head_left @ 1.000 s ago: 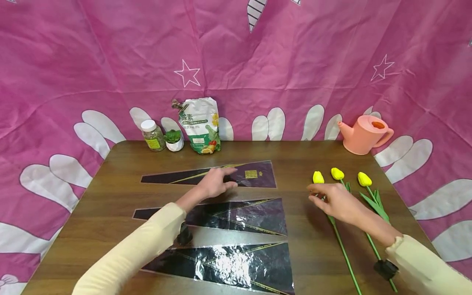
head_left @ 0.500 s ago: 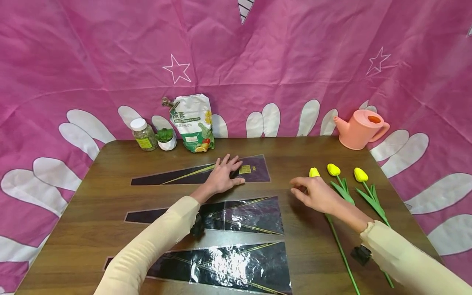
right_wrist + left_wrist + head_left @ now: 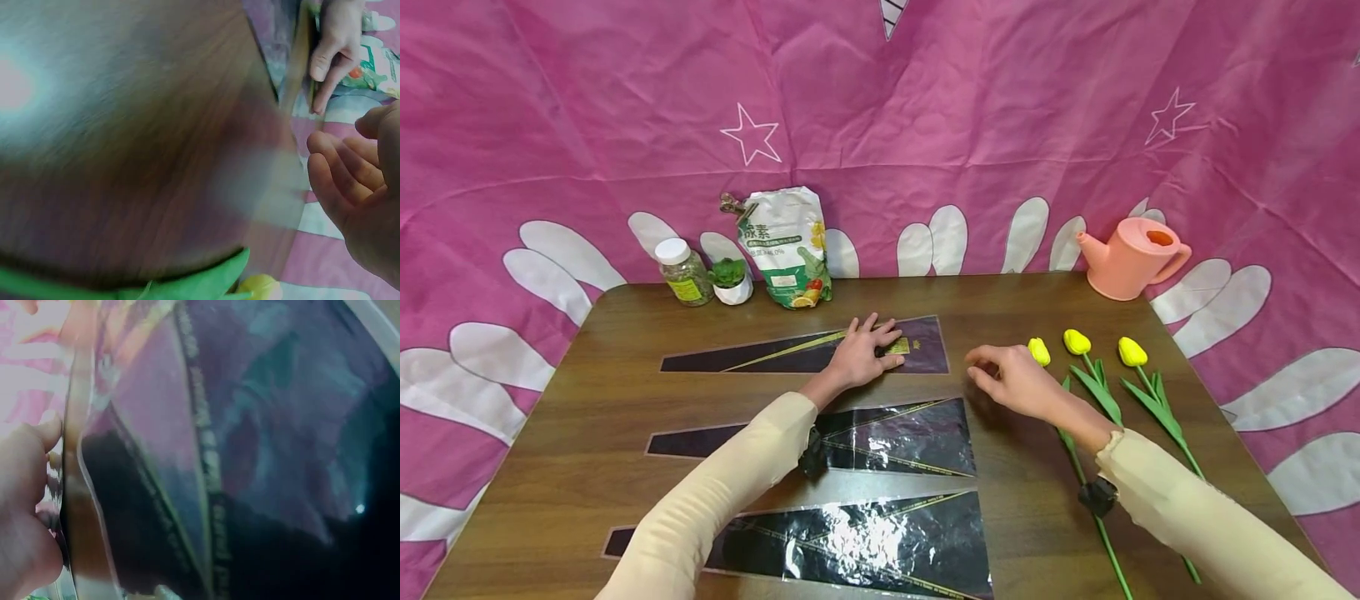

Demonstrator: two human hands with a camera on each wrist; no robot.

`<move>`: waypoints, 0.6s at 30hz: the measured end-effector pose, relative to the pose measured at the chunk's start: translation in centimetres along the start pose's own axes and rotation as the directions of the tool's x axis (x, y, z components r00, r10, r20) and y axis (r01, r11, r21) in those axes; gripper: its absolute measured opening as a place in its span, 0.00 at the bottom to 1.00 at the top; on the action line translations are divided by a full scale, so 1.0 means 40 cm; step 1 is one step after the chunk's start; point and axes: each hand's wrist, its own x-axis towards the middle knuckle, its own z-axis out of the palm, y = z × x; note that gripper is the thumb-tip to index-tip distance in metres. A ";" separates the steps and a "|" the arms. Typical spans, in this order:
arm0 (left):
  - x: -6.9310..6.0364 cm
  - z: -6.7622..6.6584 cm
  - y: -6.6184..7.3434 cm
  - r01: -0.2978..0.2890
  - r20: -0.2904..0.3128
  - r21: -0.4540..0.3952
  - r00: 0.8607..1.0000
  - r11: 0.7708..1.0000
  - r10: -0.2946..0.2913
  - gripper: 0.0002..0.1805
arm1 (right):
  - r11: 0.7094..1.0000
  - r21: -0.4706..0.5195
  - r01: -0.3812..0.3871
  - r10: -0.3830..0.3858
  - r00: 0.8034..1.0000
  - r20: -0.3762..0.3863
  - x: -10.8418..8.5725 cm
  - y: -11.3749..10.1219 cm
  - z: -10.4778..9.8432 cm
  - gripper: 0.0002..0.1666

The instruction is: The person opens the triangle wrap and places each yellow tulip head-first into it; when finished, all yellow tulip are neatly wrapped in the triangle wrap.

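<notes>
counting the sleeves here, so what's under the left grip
Under the left grip lies the farthest dark sleeve; its two ends and part of a gold square print show. The stretch the left grip covers cannot be seen.

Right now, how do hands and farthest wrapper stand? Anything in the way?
Left hand spread over farthest wrapper. Right hand holding nothing, beside its wide end. Wrapper lying flat. No obstruction seen between them.

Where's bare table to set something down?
Bare table: back strip between the white-green pouch and the watering can; near patch between the nearest black sheet and the tulips. Crowded: back left, where jar, potted plant and pouch stand close; right side, where the right hand is beside the tulips.
</notes>
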 end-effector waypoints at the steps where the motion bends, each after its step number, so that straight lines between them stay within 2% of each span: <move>1: -0.001 -0.003 -0.001 -0.003 0.000 -0.006 1.000 1.000 0.003 0.33 | 1.000 0.009 -0.013 0.013 1.000 -0.012 0.005 0.001 0.001 0.11; 5: -0.005 -0.003 -0.002 -0.015 -0.008 -0.010 1.000 1.000 0.015 0.32 | 0.997 0.044 -0.067 0.070 0.995 -0.074 0.023 0.010 0.014 0.11; 8: -0.005 -0.002 -0.002 -0.022 -0.017 -0.007 1.000 1.000 0.021 0.30 | 0.984 0.093 -0.150 0.158 0.984 -0.087 0.037 0.017 0.024 0.13; 13: -0.011 0.003 -0.004 -0.047 -0.036 -0.026 0.998 0.999 0.046 0.29 | 0.933 0.201 -0.298 0.315 0.947 -0.061 0.062 0.025 0.040 0.18; 18: -0.018 0.009 -0.008 -0.075 -0.066 -0.071 0.995 0.995 0.070 0.27 | 0.864 0.339 -0.371 0.407 0.913 -0.036 0.087 0.033 0.056 0.19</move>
